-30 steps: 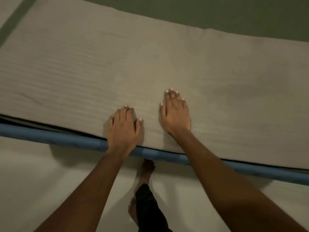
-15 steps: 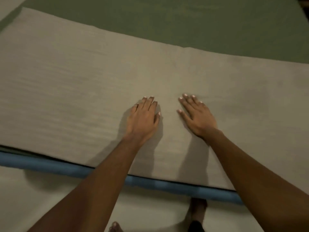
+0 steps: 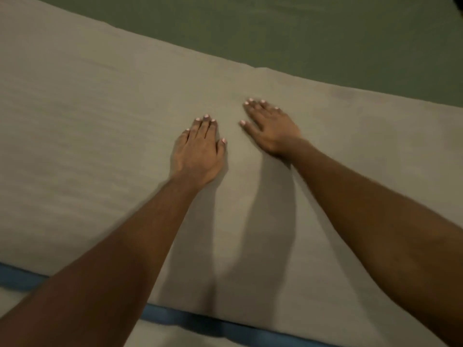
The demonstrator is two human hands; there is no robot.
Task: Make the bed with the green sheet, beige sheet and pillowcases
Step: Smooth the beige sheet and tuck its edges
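Note:
The beige sheet (image 3: 100, 121) lies flat across the near part of the bed, its far edge running diagonally over the green sheet (image 3: 325, 33) that covers the rest. My left hand (image 3: 199, 152) presses palm-down on the beige sheet with straight fingers. Just to its right, my right hand (image 3: 271, 130) also lies flat on the beige sheet, fingers spread and pointing up-left. Both forearms reach in from the bottom of the view. No pillowcases are in view.
A blue bed edge (image 3: 200, 321) runs along the near side below the beige sheet. Pale floor (image 3: 15, 299) shows beneath it at the bottom left.
Both hands have slid away from the near blue edge, farther across the beige sheet toward the green sheet. The view has shifted forward, and my feet are out of sight.

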